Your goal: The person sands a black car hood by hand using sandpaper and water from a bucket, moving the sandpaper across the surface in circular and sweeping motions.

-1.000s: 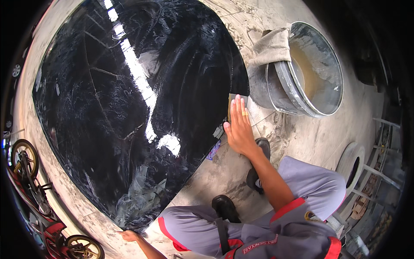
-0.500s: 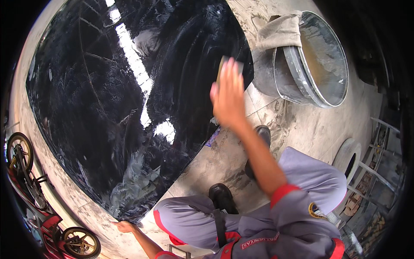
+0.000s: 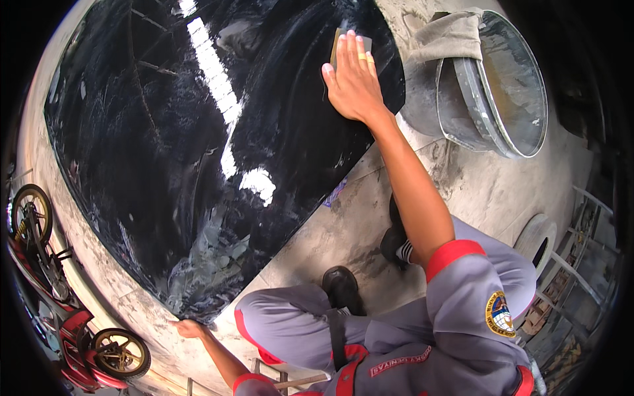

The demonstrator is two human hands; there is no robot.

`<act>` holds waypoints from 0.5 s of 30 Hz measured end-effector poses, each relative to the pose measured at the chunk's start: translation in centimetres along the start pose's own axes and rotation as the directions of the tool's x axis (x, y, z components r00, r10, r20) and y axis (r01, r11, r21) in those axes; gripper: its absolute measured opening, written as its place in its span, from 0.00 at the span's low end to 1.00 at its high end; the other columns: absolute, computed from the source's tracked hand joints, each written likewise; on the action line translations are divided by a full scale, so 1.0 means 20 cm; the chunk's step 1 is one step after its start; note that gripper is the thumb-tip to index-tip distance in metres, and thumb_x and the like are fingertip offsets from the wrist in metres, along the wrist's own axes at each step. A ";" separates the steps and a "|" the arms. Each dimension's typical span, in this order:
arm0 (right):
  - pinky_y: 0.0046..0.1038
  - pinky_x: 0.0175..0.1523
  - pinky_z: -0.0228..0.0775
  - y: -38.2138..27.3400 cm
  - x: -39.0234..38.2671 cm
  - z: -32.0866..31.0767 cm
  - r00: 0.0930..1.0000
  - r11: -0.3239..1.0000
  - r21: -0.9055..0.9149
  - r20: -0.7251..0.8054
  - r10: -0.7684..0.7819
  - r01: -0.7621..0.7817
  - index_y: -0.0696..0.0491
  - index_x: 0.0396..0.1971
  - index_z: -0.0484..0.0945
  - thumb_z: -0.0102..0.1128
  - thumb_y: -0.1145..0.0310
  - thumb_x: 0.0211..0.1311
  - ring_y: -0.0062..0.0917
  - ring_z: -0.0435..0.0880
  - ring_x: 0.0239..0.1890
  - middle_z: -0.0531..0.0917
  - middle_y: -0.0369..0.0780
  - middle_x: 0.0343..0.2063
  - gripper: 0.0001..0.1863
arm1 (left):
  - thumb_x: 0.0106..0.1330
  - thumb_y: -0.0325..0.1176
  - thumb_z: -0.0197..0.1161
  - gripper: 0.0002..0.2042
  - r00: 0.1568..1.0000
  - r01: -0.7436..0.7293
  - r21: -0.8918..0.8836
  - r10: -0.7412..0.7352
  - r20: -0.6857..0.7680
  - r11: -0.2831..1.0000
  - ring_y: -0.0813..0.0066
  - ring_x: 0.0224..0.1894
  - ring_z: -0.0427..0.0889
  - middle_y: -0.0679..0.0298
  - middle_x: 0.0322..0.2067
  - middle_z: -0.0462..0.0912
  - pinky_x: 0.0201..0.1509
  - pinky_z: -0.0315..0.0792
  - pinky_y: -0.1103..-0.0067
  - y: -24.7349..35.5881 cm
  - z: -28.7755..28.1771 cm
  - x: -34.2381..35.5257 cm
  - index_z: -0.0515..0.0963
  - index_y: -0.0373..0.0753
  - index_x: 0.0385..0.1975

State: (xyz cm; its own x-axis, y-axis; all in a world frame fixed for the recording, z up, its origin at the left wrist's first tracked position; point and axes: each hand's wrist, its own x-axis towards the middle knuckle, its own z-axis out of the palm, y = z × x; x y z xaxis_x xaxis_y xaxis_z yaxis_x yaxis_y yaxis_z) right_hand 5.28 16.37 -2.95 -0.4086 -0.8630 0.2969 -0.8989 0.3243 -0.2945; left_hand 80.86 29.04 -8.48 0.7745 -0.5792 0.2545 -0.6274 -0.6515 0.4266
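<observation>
A large glossy black panel (image 3: 178, 165), curved like a car bonnet and streaked with whitish smears, stretches out in front of me. My right hand (image 3: 356, 82) lies flat on its far right part, fingers stretched forward over a piece of sandpaper (image 3: 336, 53). The paper's tan edge shows beside the thumb and a grey part beyond the fingertips. My left hand (image 3: 189, 329) is at the panel's near corner, closed round the edge, with some fingers hidden beneath it. A bright light reflection runs down the panel's middle.
A grey bucket (image 3: 456, 109) holding cloudy water stands right of the panel, a beige cloth (image 3: 450, 38) draped over its rim. A red motorcycle (image 3: 72, 330) is at the left. A tyre (image 3: 533, 241) and a metal rack (image 3: 571, 270) stand at the right.
My right hand has slid the sandpaper farther away along the panel, and the arm has straightened. The left hand keeps its place at the corner. The view has shifted slightly.
</observation>
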 end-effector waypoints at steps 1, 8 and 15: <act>0.49 0.79 0.45 -0.02 0.01 0.00 0.999 1.000 0.013 -0.022 0.024 -0.023 0.68 0.73 0.54 0.43 0.56 0.78 0.48 0.52 0.79 0.56 0.58 0.75 0.36 | 0.78 0.64 0.41 0.42 1.000 0.023 0.017 -0.023 -0.005 1.000 0.48 0.25 0.65 0.43 0.19 0.73 0.40 0.68 0.52 0.00 0.00 0.01 0.72 0.23 0.19; 0.46 0.79 0.46 -0.41 -0.55 -0.15 0.932 0.975 0.133 0.294 -0.212 0.180 0.67 0.74 0.54 0.49 0.54 0.74 0.49 0.52 0.79 0.54 0.59 0.76 0.39 | 0.78 0.65 0.41 0.43 0.999 -0.005 0.005 0.006 -0.038 1.000 0.47 0.25 0.66 0.42 0.20 0.75 0.42 0.69 0.51 -0.05 -0.08 0.09 0.73 0.23 0.18; 0.47 0.79 0.47 -0.24 -0.32 -0.02 0.998 0.986 -0.151 -0.011 0.065 -0.066 0.66 0.73 0.58 0.45 0.55 0.77 0.46 0.54 0.79 0.59 0.54 0.75 0.35 | 0.78 0.66 0.38 0.45 0.999 0.032 0.075 -0.035 0.029 0.997 0.41 0.26 0.71 0.38 0.23 0.78 0.43 0.69 0.49 0.01 -0.03 0.00 0.75 0.21 0.20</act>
State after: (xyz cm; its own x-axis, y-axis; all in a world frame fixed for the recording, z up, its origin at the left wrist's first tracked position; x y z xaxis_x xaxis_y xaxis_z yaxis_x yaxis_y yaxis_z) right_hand 12.12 20.41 -3.10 -0.4683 -0.8356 0.2871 -0.8833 0.4357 -0.1730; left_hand 80.77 29.25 -7.82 0.7930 -0.5704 0.2139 -0.6063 -0.7048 0.3684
